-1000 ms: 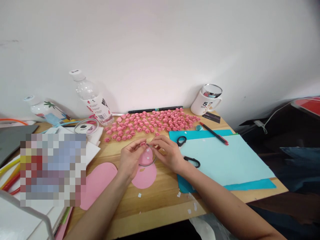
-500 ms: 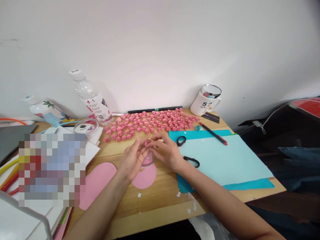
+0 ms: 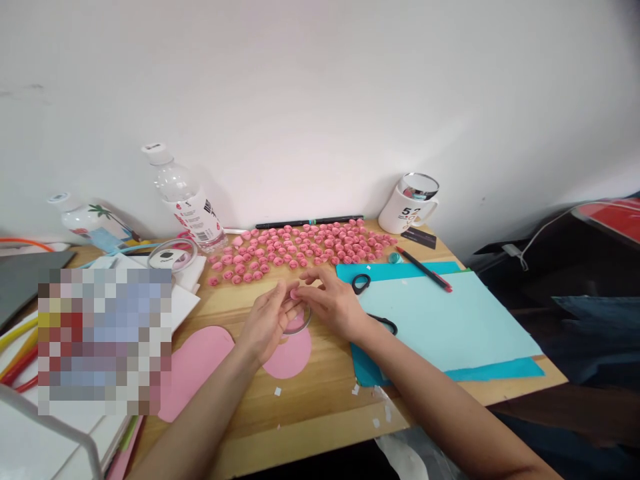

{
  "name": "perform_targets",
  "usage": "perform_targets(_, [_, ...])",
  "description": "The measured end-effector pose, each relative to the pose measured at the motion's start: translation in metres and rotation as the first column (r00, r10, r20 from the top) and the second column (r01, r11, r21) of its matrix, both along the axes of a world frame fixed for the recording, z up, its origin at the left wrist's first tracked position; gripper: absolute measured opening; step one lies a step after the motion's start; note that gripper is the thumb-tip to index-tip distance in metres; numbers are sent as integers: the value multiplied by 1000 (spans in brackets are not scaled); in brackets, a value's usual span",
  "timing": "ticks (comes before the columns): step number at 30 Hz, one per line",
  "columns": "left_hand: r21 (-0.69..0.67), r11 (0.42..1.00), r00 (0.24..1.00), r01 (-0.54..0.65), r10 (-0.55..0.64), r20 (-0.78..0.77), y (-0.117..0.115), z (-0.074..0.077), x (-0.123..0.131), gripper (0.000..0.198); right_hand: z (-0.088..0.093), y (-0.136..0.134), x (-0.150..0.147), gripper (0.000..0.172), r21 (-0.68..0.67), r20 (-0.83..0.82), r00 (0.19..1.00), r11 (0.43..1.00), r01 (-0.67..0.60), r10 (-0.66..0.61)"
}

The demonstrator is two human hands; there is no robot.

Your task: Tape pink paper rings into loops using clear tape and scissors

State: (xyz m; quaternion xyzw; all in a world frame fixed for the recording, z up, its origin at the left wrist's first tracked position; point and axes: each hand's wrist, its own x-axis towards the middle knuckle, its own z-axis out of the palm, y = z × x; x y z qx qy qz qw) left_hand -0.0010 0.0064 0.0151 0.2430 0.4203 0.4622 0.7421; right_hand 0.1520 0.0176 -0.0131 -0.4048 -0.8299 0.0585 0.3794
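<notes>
A small rolled pink paper rose (image 3: 294, 293) is held up between my two hands over the table. My left hand (image 3: 265, 321), palm turned inward, is closed on it with thumb and fingertips. From the other side, my right hand (image 3: 334, 303) pinches the same rose, its other fingers bent above. Beneath the hands lies a clear ring, perhaps a tape roll (image 3: 304, 327), partly hidden, on pink paper circles (image 3: 287, 359). Black-handled scissors (image 3: 361, 284) lie beside my right wrist, their blades mostly covered. Many similar paper roses (image 3: 300, 247) are spread behind the hands.
Light blue paper (image 3: 450, 320) lies over teal sheets on the right, with a black and red pen (image 3: 425, 270) across it. A white mug (image 3: 407, 208) and a plastic bottle (image 3: 193, 207) stand by the wall. Stacked papers (image 3: 183, 300) cover the left side.
My right thumb and fingers have closed further over the rose, which now shows less and has turned slightly. The view has shifted a little.
</notes>
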Motion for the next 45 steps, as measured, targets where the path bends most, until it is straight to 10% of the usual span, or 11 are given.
perform_targets(12, [151, 988, 982, 19, 9, -186, 2, -1, -1, 36, 3, 8, 10, 15, 26, -14, 986, 985, 169, -169])
perform_targets(22, [377, 917, 713, 128, 179, -678, 3, -2, -5, 24, -4, 23, 33, 17, 14, 254, 843, 873, 488, -475])
perform_targets(34, [418, 849, 591, 323, 164, -790, 7, -6, -11, 27, -2, 22, 32, 17, -74, 177, 889, 895, 440, -422])
perform_targets(39, [323, 670, 437, 668, -1, -900, 5, -4, -19, 58, 7, 16, 26, 17, -298, -17, 958, 916, 267, -285])
perform_targets(45, [307, 559, 412, 770, -67, -909, 3, -15, -24, 75, 9, 13, 21, 9, -487, -200, 959, 870, 78, -199])
